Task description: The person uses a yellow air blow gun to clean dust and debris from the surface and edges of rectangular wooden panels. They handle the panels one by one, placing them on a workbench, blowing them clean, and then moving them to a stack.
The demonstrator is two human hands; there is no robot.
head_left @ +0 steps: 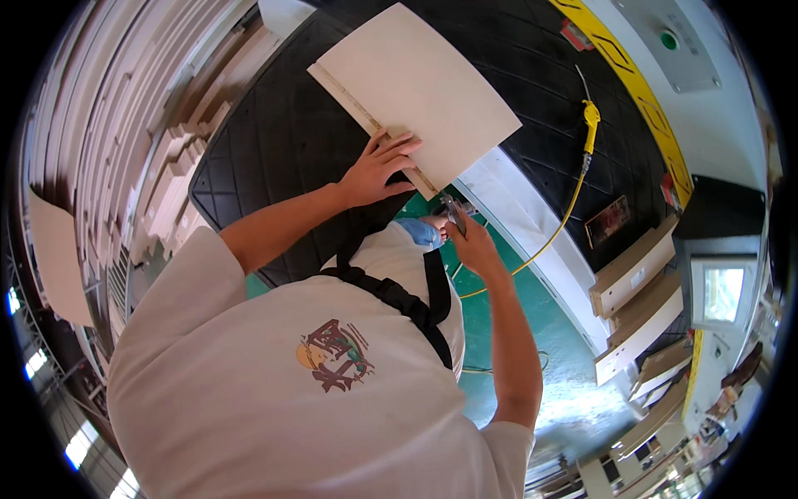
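A pale flat board (424, 83) lies at an angle on the black ribbed table top (283, 150), its near corner reaching past the table's edge. Along its left-hand edge runs a narrow brownish strip (353, 104). My left hand (382, 170) rests on that edge close to the near corner, fingers stretched out and holding nothing. In my right hand (475, 245) is a small grey metal hand tool (454, 214), whose exact kind I cannot make out. Its tip is at the board's near corner; whether it touches is too small to tell.
A yellow air blow gun (591, 125) on a yellow hose (559, 233) lies to the right. Long boards (108, 108) are stacked at the left. More panels (636, 274) stand at the right, beside a machine with a yellow-edged frame (644, 91). The floor (515, 333) is green.
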